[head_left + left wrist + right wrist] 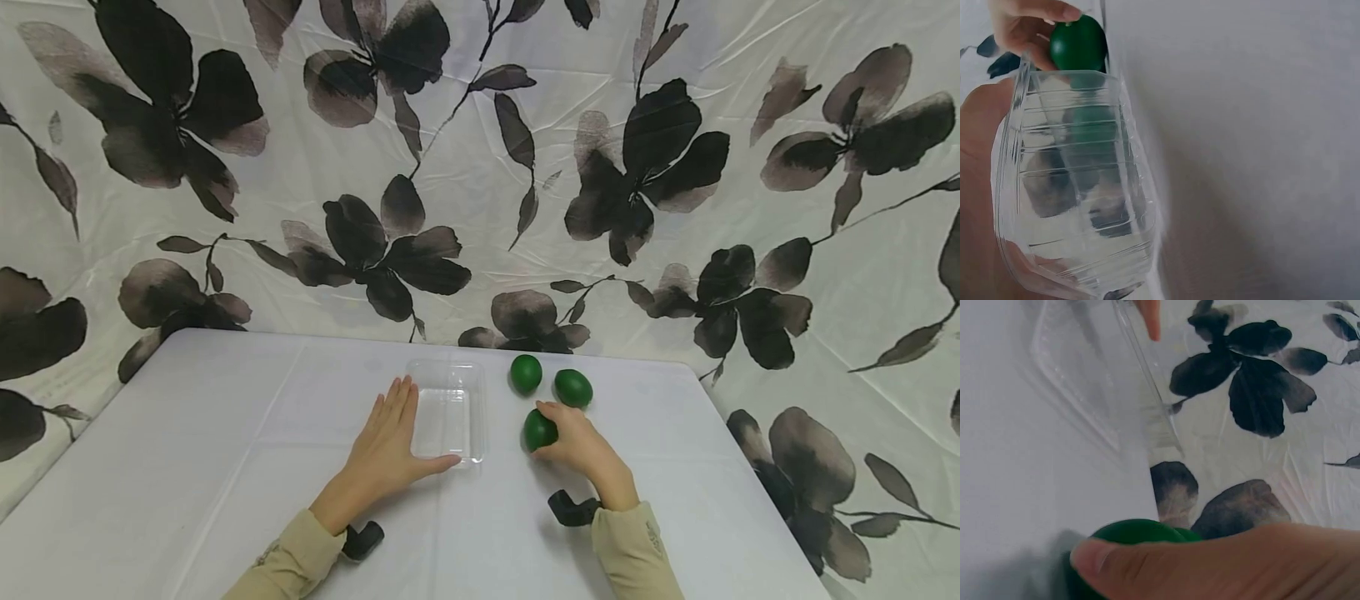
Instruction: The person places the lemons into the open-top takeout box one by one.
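Note:
A clear plastic tray (447,417) stands on the table. My left hand (386,442) lies along its left side with straight fingers and the thumb stretched across the near edge. In the left wrist view the ribbed wall of the tray (1075,169) fills much of the picture. To the right of the tray my right hand (581,442) holds a smooth green lime (540,430) between thumb and fingers. The held lime (1079,44) also shows beyond the tray in the left wrist view. Behind it sit two more green limes, one on the left (526,375) and one on the right (573,388).
A white cloth covers the table (225,433). Behind its far edge hangs a pale curtain (480,167) with dark flowers. Each wrist carries a black mount, the left one (363,542) and the right one (573,508), low over the cloth.

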A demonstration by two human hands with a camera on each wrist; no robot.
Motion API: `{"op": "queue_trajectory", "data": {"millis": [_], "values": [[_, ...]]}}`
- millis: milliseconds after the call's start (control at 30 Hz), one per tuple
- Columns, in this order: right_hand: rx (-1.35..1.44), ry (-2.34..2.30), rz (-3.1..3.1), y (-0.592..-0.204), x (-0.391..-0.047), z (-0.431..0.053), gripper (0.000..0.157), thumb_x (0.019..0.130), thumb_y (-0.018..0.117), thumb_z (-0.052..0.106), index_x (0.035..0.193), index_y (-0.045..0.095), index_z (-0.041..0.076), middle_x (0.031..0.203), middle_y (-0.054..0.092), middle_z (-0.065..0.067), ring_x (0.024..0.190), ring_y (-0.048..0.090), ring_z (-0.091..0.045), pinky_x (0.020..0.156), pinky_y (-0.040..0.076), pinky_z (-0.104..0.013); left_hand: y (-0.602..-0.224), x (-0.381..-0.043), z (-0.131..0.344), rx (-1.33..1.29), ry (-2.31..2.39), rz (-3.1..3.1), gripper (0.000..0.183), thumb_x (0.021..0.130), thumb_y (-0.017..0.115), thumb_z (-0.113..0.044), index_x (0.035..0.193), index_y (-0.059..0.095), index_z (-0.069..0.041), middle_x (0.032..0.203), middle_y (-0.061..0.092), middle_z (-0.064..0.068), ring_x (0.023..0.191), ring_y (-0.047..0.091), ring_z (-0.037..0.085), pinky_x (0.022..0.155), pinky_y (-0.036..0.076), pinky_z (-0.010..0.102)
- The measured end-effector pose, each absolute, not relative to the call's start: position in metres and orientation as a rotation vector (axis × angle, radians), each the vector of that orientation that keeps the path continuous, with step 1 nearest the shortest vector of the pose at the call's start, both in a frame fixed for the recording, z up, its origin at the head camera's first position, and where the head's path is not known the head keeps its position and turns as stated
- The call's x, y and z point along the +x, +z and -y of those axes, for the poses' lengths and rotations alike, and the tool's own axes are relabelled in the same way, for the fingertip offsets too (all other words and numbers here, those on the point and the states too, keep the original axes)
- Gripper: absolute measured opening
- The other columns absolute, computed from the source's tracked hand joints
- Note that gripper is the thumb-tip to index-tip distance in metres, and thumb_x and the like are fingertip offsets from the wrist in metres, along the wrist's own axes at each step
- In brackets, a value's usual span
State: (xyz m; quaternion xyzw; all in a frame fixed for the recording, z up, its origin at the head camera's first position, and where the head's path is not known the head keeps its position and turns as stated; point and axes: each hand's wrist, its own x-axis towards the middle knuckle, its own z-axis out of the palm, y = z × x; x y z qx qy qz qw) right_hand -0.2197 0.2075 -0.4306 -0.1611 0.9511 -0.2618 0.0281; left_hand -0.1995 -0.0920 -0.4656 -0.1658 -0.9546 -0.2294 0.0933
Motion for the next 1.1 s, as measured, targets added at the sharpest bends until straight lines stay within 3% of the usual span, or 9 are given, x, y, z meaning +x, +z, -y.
{"op": "queue_trajectory", "data": {"millis": [733, 1100], "values": [[-0.224, -1.092, -2.885, -0.445, -0.225, -0.201, 0.065, 0.069, 0.091, 0.019, 0.123, 0.058, 0.004, 0.122, 0.060, -0.016, 0.111, 0.059, -0.033, 0.093, 0.050, -0.053, -0.459, -0.204, 0.094, -0.524, -0.544, 2.922, 0.133, 0.072, 0.056, -0.086, 0.152, 0.018, 0.012, 0.161, 0.012, 0.028, 0.150, 0.007, 0.038, 0.121, 0.010, 0.050], [-0.182, -1.231, -2.979, -0.424, -0.230, -0.179, 0.064, 0.073, 0.085, 0.030, 0.124, 0.057, 0.004, 0.121, 0.061, -0.018, 0.105, 0.061, -0.031, 0.086, 0.053, -0.051, -0.459, -0.204, 0.092, -0.517, -0.567, 2.913, 0.132, 0.072, 0.059, -0.084, 0.152, 0.018, 0.013, 0.161, 0.013, 0.028, 0.150, 0.008, 0.039, 0.120, 0.012, 0.051]]}}
